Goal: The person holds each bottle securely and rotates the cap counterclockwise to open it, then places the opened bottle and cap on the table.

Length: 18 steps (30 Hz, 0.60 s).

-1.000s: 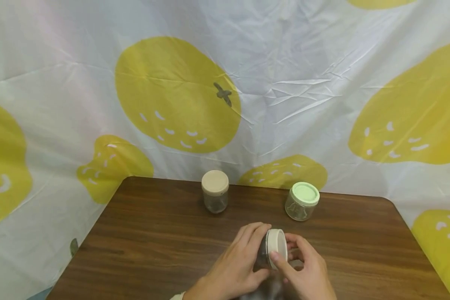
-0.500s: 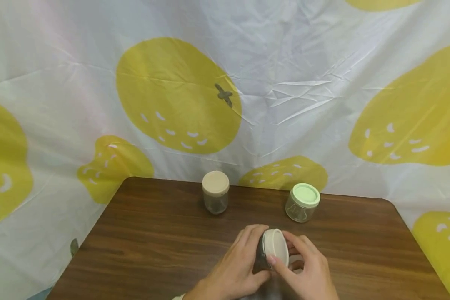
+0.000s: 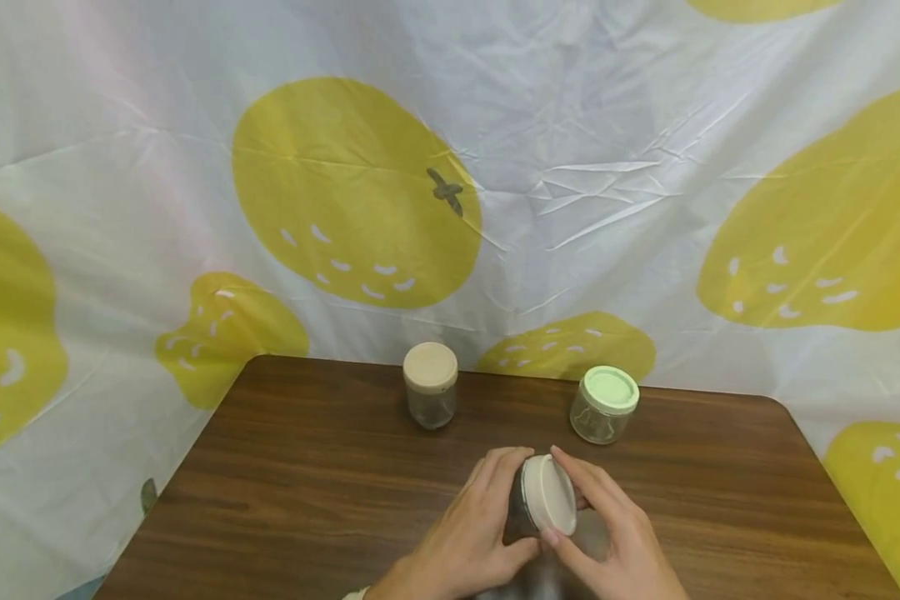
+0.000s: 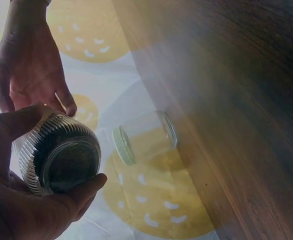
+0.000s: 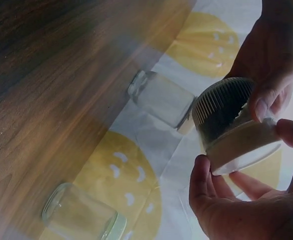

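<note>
My left hand (image 3: 468, 529) grips a ribbed glass jar (image 4: 71, 160) with dark contents, held tilted on its side above the table. A cream screw lid (image 3: 551, 497) sits on the jar's mouth and faces right. The fingertips and thumb of my right hand (image 3: 615, 533) pinch this lid by its rim, as the right wrist view shows around the lid's edge (image 5: 244, 145). Whether the lid is tight or loose I cannot tell. The jar's body is partly hidden behind my left fingers in the head view.
On the brown wooden table (image 3: 315, 475) stand two more lidded jars near the back edge. One has a beige lid (image 3: 431, 367), the other a pale green lid (image 3: 610, 387). Behind the table hangs a white cloth (image 3: 585, 208) printed with yellow fruit.
My right fingers have shifted around the lid's rim, with the forefinger now at its top edge. The lid's face has tipped more toward the head camera. Both other jars stay put.
</note>
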{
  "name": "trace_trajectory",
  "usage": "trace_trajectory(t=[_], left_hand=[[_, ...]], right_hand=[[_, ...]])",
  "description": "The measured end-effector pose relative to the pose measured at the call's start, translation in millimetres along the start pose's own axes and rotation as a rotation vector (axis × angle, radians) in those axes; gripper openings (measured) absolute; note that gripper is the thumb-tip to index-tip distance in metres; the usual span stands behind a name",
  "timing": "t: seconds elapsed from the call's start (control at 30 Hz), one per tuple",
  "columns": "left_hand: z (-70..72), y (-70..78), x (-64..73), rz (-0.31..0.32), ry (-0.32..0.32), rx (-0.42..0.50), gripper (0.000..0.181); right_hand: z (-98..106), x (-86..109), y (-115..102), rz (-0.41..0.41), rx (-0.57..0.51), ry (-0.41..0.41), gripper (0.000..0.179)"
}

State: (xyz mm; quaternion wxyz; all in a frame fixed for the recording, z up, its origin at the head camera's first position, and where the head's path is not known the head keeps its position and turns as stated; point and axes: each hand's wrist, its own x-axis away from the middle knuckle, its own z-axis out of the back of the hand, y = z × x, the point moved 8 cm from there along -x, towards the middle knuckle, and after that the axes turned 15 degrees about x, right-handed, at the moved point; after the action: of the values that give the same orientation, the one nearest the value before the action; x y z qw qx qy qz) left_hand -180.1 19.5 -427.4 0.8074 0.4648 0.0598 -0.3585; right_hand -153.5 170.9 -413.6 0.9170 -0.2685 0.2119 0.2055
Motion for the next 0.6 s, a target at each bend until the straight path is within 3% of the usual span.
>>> trace_trajectory(t=[0.3, 0.6], left_hand=[[0.4, 0.8, -0.1, -0.05, 0.004, 0.007, 0.089], [-1.0, -0.4, -1.1, -0.02, -0.016, 0.016, 0.088]], right_hand=[[1.5, 0.2, -5.0, 0.101, -0.043, 0.014, 0.09], [-0.6, 0.1, -4.4, 0.074, -0.075, -0.003, 0.09]])
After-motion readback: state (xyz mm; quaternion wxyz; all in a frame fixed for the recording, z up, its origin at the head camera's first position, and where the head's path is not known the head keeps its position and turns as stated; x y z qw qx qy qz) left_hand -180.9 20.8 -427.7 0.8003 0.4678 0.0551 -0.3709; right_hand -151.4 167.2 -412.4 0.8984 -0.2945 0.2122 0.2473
